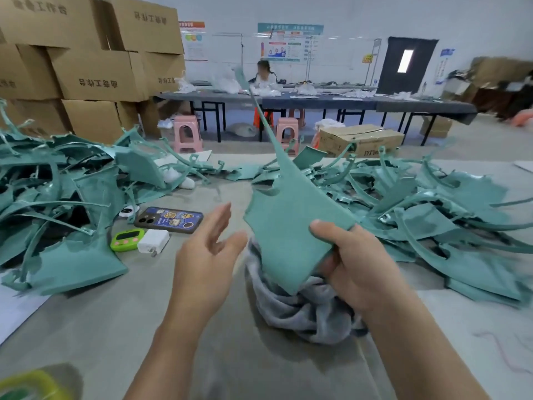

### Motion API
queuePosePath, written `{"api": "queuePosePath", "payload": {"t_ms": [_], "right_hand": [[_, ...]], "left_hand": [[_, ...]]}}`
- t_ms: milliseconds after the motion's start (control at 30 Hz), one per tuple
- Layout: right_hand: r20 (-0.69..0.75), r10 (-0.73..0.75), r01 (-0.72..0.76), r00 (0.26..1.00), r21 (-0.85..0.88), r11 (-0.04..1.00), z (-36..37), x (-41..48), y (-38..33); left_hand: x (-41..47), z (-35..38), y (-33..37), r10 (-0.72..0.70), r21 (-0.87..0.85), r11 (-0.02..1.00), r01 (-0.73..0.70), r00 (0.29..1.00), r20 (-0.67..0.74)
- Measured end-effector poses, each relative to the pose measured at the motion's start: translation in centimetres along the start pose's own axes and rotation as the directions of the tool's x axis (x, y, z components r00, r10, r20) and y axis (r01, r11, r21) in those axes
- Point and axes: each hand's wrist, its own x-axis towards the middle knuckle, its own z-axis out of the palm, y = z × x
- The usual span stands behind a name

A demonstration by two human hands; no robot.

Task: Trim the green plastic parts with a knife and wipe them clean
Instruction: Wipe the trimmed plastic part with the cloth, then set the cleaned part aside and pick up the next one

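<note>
Right hand (354,267) grips only the lower corner of the green part (288,226) above the grey cloth (302,313), left hand (207,255) open beside it, so its long tail could swing and slip free.

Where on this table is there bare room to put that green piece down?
Bare table lies along the near edge, between the left pile and the gray cloth. A narrower strip runs back between the phone and the right pile. Both piles are crowded; the timer and charger fill the spot by the phone.
</note>
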Motion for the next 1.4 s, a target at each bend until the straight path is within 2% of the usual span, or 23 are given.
{"api": "queuePosePath", "payload": {"t_ms": [100,167,233,300,433,567,733,833,900,967,1033,1100,1167,1233,1333,1400], "right_hand": [[-0.032,0.043,-0.042,0.999,0.050,0.998,-3.1,-3.7,-0.6],[-0.039,0.051,-0.048,0.998,0.061,0.997,-5.3,-6.9,0.0],[-0.073,0.047,-0.041,0.996,0.087,0.995,-7.8,-10.7,0.6],[-0.166,0.050,-0.027,0.985,0.137,0.990,-10.9,-14.6,1.3],[-0.408,0.140,-0.027,0.902,0.270,0.962,-17.9,-23.4,3.1],[-0.560,0.273,0.011,0.782,0.450,0.893,-23.3,-33.3,5.6],[-0.701,0.391,0.155,0.596,0.578,0.801,-27.4,-43.2,10.9],[-0.764,0.462,0.239,0.451,0.602,0.762,-29.5,-47.9,14.6],[-0.799,0.486,0.346,0.354,0.595,0.726,-31.1,-50.1,16.6],[-0.815,0.517,0.436,0.262,0.578,0.690,-32.7,-50.9,18.5],[-0.761,0.595,0.379,0.258,0.646,0.663,-33.5,-50.1,20.1],[-0.659,0.677,0.178,0.329,0.747,0.641,-33.0,-48.2,21.0],[-0.615,0.679,0.057,0.400,0.756,0.651,-32.6,-45.6,20.8],[-0.631,0.634,0.073,0.447,0.733,0.677,-32.2,-42.4,19.2],[-0.641,0.536,0.098,0.549,0.686,0.721,-31.8,-37.9,16.2],[-0.642,0.458,0.113,0.615,0.646,0.755,-31.4,-35.8,14.3]], "left_hand": [[-1.8,2.1,2.7,-0.061,-0.255,0.959,0.124,0.968,0.242],[-3.8,4.1,4.2,-0.119,-0.325,0.916,0.236,0.932,0.343],[-6.5,6.6,5.2,-0.176,-0.293,0.899,0.325,0.882,0.438],[-9.6,9.4,5.6,-0.187,-0.234,0.902,0.362,0.818,0.544],[-16.8,15.4,5.7,-0.182,-0.037,0.950,0.310,0.648,0.740],[-24.9,21.0,4.6,-0.174,0.064,0.961,0.270,0.405,0.898],[-36.3,26.5,1.7,-0.259,0.185,0.898,0.400,0.138,0.956],[-42.4,28.5,-0.9,-0.425,0.413,0.765,0.494,-0.094,0.900],[-44.9,29.0,-2.5,-0.536,0.542,0.635,0.550,-0.192,0.822],[-46.3,29.2,-4.2,-0.602,0.602,0.567,0.562,-0.216,0.769],[-46.7,29.1,-5.1,-0.639,0.629,0.567,0.532,-0.197,0.743],[-46.5,29.0,-5.2,-0.650,0.626,0.565,0.537,-0.178,0.739],[-45.9,29.2,-4.9,-0.659,0.593,0.565,0.574,-0.119,0.742],[-45.2,29.7,-4.1,-0.673,0.533,0.562,0.633,-0.024,0.739],[-44.0,30.5,-3.0,-0.683,0.354,0.466,0.811,0.075,0.727],[-42.5,31.1,-1.7,-0.650,0.237,0.476,0.847,0.157,0.743]]}}
